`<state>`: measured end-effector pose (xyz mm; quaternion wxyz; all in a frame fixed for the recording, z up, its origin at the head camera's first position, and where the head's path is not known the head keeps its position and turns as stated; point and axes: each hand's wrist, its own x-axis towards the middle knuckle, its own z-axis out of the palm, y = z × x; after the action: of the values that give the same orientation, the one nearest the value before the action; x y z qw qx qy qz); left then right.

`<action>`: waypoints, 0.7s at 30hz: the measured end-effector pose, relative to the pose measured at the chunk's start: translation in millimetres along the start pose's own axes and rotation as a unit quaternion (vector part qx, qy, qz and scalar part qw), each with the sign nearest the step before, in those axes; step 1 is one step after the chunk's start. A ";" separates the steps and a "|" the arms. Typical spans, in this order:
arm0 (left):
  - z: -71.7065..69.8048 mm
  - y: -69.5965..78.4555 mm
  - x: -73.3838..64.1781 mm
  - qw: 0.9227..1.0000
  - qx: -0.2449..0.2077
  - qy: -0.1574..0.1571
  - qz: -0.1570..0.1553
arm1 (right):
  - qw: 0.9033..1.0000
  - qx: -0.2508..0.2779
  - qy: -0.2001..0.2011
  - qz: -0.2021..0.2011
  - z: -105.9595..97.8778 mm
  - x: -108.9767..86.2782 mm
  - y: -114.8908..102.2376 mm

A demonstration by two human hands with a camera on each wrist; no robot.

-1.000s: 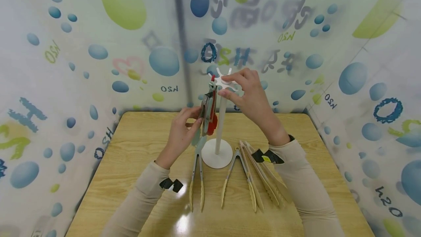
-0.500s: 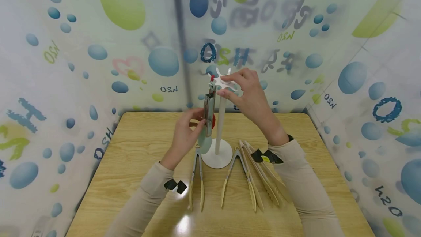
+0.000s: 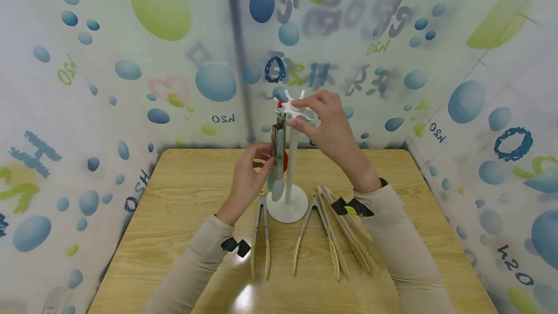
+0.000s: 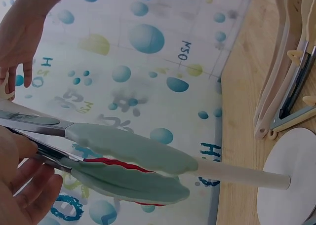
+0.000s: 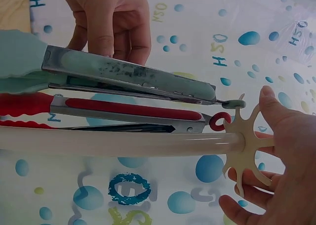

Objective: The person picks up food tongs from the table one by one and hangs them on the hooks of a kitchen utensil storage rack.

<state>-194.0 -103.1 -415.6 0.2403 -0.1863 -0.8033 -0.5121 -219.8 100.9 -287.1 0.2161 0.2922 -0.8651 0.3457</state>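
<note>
Plainly between 2 hands (image 3: 248, 171) (image 3: 337, 127), green tongs (image 5: 133, 76).

The mint tongs (image 5: 133, 79) are showing pale green tips, panels and ring against silver metal; the red tongs (image 5: 128, 109) are pairing red grips and ring with silver; the stand (image 3: 291, 166) is showing plain white; on the yellowish wood-grained counter (image 3: 187, 178), silver tongs (image 3: 262, 202) are ending in cream-yellow tips; beige sleeves (image 3: 196, 260) are bearing black straps (image 3: 244, 248); the white wall covering (image 3: 209, 23) is displaying blue and lime ovals, mirrored lettering and a pink heart outline.
</note>
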 end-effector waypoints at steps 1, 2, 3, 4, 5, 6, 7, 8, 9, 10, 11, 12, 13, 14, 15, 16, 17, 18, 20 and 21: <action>0.0 -0.4 0.0 1.000 -0.001 0.001 0.000 | 1.000 0.000 -0.001 0.000 0.3 0.1 -0.5; -0.1 -0.9 0.0 1.000 -0.003 0.001 0.000 | 1.000 0.001 -0.001 0.000 0.5 0.2 -0.8; -0.2 -1.4 0.0 1.000 -0.003 0.001 0.000 | 1.000 0.001 -0.002 0.001 0.8 0.1 -1.4; -0.4 -1.8 -0.1 1.000 -0.003 0.001 -0.001 | 1.000 0.002 -0.002 0.002 1.0 0.0 -1.7; -0.6 -2.2 -0.1 1.000 -0.003 0.000 -0.002 | 1.000 0.003 -0.003 0.003 1.3 -0.1 -2.2; -0.7 -2.8 0.0 1.000 -0.003 0.000 -0.004 | 1.000 0.004 -0.002 0.004 1.6 -0.2 -2.5; -0.9 -3.2 0.1 1.000 -0.002 0.000 -0.005 | 1.000 0.005 -0.002 0.005 1.9 -0.2 -2.6; -1.0 -3.6 0.1 1.000 0.000 0.000 -0.006 | 1.000 0.006 -0.002 0.005 2.2 -0.3 -2.8; -1.1 -4.0 0.2 1.000 0.001 0.000 -0.008 | 1.000 0.007 -0.001 0.004 2.5 -0.5 -3.1; -1.3 -4.3 0.3 1.000 0.002 0.001 -0.009 | 1.000 0.006 -0.001 0.003 2.6 -0.4 -3.3; -1.4 -4.5 0.4 1.000 0.002 0.002 -0.010 | 1.000 0.005 -0.001 0.001 2.7 -0.5 -3.6; -1.6 -4.5 0.4 1.000 0.002 0.003 -0.010 | 1.000 0.002 -0.002 0.000 2.4 -0.7 -3.7; -1.9 -4.5 0.4 1.000 0.002 0.003 -0.011 | 1.000 -0.001 -0.004 -0.001 1.8 -0.9 -4.2; -2.2 -4.5 0.5 1.000 0.003 0.003 -0.012 | 1.000 -0.005 -0.009 -0.002 0.7 -1.0 -4.6; -2.6 -4.6 0.7 1.000 0.001 0.002 -0.013 | 1.000 -0.010 -0.014 -0.003 -0.8 -0.7 -4.3; -3.3 -4.8 0.9 1.000 -0.001 0.001 -0.014 | 1.000 -0.015 -0.021 -0.003 -2.9 -0.1 -4.5; -4.0 -5.5 1.1 1.000 -0.002 0.001 -0.017 | 0.999 -0.020 -0.031 -0.002 -5.3 0.5 -4.1; -5.0 -6.3 1.3 1.000 -0.003 0.002 -0.020 | 0.999 -0.025 -0.041 -0.003 -8.1 1.5 -3.6; -7.5 -8.7 1.8 1.000 -0.006 0.007 -0.026 | 0.997 -0.035 -0.071 -0.003 -15.3 4.8 -3.2; -9.2 -9.7 1.7 1.000 -0.009 0.011 -0.028 | 0.995 -0.041 -0.087 -0.004 -19.4 6.7 -2.9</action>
<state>-198.9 -115.4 -418.4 0.2326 -0.1604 -0.8008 -0.5281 -219.5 110.9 -268.9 0.1528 0.3161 -0.8928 0.2824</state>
